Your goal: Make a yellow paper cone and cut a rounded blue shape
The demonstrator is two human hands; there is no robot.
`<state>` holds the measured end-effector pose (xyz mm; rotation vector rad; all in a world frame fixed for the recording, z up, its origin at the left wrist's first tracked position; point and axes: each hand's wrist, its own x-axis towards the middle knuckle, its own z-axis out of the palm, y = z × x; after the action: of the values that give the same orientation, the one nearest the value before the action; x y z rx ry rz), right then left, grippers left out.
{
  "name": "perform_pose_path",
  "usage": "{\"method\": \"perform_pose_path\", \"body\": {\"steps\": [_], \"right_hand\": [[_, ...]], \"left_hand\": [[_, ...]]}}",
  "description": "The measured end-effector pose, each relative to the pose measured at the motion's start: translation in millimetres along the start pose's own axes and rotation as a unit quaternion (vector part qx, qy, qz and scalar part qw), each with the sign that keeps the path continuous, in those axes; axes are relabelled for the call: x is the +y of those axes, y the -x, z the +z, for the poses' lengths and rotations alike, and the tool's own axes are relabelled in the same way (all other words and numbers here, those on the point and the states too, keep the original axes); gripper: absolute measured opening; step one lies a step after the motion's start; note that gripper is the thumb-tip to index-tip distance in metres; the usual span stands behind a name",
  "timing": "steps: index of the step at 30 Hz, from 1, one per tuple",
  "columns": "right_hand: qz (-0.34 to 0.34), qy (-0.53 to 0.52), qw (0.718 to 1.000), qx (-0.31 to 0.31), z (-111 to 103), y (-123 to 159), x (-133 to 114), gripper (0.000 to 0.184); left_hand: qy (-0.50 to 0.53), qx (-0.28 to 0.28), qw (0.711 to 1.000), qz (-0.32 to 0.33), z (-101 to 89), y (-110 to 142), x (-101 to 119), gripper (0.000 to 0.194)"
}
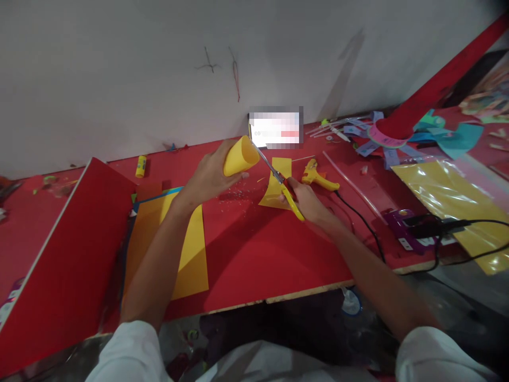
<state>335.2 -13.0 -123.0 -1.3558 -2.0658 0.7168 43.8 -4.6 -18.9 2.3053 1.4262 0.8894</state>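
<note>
My left hand [212, 172] is closed around a yellow paper rolled into a tube [240, 157], its round mouth facing right and toward me. In my right hand [304, 199] is a pair of scissors [289, 197] with yellow and red handles. Their metal blades point up and left, with the tips at the rim of the tube; whether they touch it I cannot tell. A curved piece of yellow paper [277, 183] lies on the red table [254, 254], partly behind the scissors. To the right of my right hand rests a yellow glue gun [318, 176] with a black cord.
Yellow sheets [193, 249] lie under my left forearm, beside a red upright board [71, 265]. A glue stick [140, 166] stands behind them. A lit phone [275, 127] leans on the wall. At right are a purple power strip [409, 231], cords and plastic-wrapped yellow paper [441, 196].
</note>
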Motion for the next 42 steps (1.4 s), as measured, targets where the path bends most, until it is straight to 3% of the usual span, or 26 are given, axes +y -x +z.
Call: {"method": "perform_pose_path", "body": {"steps": [11, 18, 28, 36, 42], "right_hand": [[-0.013, 0.001, 1.000, -0.014, -2, 0, -2, 0.034], [-0.002, 0.025, 1.000, -0.012, -3, -1, -2, 0.036], [0.002, 0.078, 0.997, 0.000, -2, -2, 1, 0.035], [-0.006, 0.076, 0.997, -0.001, 1, 1, 1, 0.036], [-0.001, 0.093, 0.996, -0.009, -2, 0, 2, 0.036]], "left_hand": [[0.004, -0.037, 0.999, 0.023, -9.9, -1, -6, 0.080], [-0.003, -0.098, 0.995, -0.022, -17.2, 1, 9, 0.082], [0.028, -0.115, 0.993, -0.023, -23.7, 2, 11, 0.086], [0.052, -0.196, 0.979, -0.017, -23.6, 2, 10, 0.081], [0.101, -0.209, 0.973, -0.002, -28.7, 4, 7, 0.080]]}}
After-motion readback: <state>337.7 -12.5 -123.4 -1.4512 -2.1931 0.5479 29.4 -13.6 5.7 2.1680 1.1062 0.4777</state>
